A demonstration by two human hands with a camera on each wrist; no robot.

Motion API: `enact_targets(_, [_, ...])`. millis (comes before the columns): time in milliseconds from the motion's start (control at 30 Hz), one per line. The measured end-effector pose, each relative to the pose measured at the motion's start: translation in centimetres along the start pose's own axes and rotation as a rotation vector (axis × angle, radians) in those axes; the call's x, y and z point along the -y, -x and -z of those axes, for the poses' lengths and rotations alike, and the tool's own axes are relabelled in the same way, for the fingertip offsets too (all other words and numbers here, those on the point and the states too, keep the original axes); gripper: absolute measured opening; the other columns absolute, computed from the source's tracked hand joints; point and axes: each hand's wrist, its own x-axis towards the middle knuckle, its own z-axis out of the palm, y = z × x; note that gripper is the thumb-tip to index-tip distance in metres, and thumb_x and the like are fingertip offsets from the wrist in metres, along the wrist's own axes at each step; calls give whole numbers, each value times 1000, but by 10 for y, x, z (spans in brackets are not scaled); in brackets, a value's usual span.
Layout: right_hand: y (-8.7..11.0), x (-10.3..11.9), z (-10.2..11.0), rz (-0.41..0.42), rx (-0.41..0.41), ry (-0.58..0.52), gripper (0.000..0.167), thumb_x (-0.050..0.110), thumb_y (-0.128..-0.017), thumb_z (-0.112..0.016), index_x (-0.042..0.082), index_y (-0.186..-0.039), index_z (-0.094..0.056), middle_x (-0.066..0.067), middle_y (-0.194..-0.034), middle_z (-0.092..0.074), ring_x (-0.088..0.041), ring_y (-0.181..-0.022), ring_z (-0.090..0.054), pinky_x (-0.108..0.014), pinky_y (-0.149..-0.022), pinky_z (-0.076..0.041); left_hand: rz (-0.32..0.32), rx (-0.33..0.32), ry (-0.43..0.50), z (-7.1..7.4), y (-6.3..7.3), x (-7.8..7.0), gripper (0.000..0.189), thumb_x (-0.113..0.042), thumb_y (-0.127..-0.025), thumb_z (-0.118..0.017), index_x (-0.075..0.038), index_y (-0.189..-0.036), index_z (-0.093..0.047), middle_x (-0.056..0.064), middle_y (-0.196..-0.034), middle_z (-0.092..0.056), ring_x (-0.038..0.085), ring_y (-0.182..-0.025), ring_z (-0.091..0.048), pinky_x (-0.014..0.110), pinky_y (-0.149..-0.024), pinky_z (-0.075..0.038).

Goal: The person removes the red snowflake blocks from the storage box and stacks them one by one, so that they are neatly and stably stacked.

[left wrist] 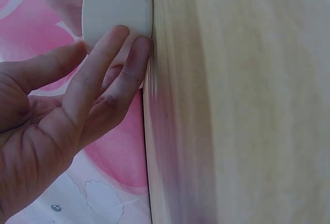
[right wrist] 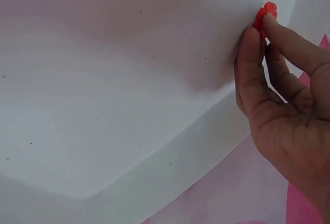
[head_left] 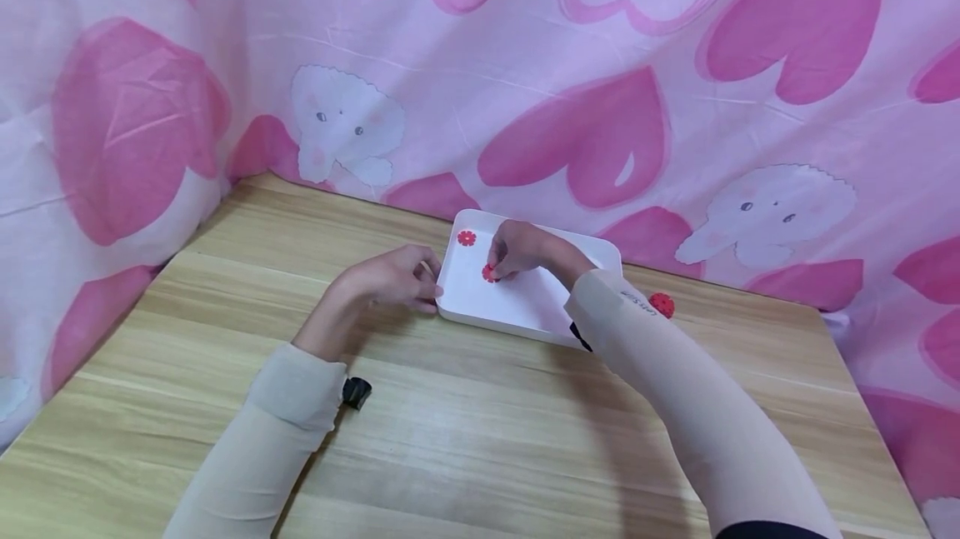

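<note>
A white tray (head_left: pixel 525 293) lies on the wooden table with its long side slanting slightly. Over the tray's left half, my right hand (head_left: pixel 517 246) pinches a red notched disc (head_left: pixel 491 273) between thumb and fingers. The right wrist view shows that red disc (right wrist: pixel 265 19) held on edge close to the tray floor. Another red notched disc (head_left: pixel 467 238) lies flat in the tray's far left corner. My left hand (head_left: pixel 401 276) is at the tray's left end, its extended fingertips touching the outer wall in the left wrist view.
To the right of the tray, partly behind the right sleeve, a round red toothed piece (head_left: pixel 662 305) rests on the table (head_left: pixel 465 439). A pink curtain (head_left: pixel 450 64) with hearts hangs along the back and sides. A black strap piece (head_left: pixel 357 393) sits at the left wrist.
</note>
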Motion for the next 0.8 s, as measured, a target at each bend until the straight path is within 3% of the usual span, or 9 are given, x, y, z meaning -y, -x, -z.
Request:
enact_targets(233, [6,-9,4,18,-48,-110,13,5,-95,-80,2,-107,-74,-10,-104,-73,-17,-86,-70,-27,-85,-63,-5,-9,6,-1,0,-1,32,4,-105,-60,14,-133,-51,22,-111,-62,25,-96,-73,37,-94,-67])
enact_targets(567, [18,-41,18,2,-43,-381,20,7,-100,-74,-1,-118,-71,-11,-107,-71,-19,-89,-74,-32,-90,-67,1,-14,3,-1,-2,1,31,3,-105,-60,13,-134,-52,23,-114,-63,26,-98,-74,37,-94,-67])
enact_targets(800, [29,-56,31,14,-26,-456,22,6,-102,-72,-6,-120,-67,-12,-107,-75,-19,-92,-74,-33,-93,-67,1,-14,8,1,-2,3,32,3,-105,-61,13,-134,-51,24,-116,-63,25,-97,-75,36,-93,-67])
